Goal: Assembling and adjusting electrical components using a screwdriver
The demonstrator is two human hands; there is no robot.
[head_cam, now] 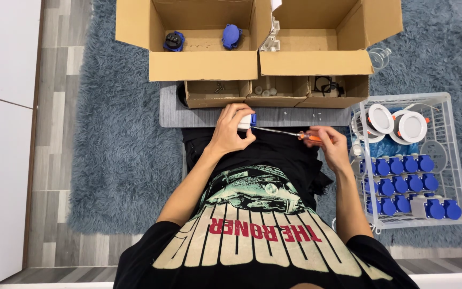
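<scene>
In the middle of the frame the left hand [230, 128] is closed around a small white and blue socket part [247, 122], which sits just below the edge of a grey mat [199, 116], over the person's lap. The right hand [330, 144] is closed around the orange handle of a screwdriver [284, 132]. The long axis of the screwdriver runs almost level across the frame, from the handle at the right to the tip at the left, and the tip meets the socket part at its right side. So the part lies to the left of the right hand, and the left hand is the nearer one, because it already grips it.

The fingers of the left hand cover most of the part, so I cannot tell its exact shape or where the tip enters. Above are two open cardboard boxes [204, 67]; the left one holds two blue pieces [231, 35]. At the right a white wire basket [458, 176] holds rows of blue sockets [402, 184] and round white lamps [412, 126]. All stands on a blue-grey shaggy rug [118, 160].
</scene>
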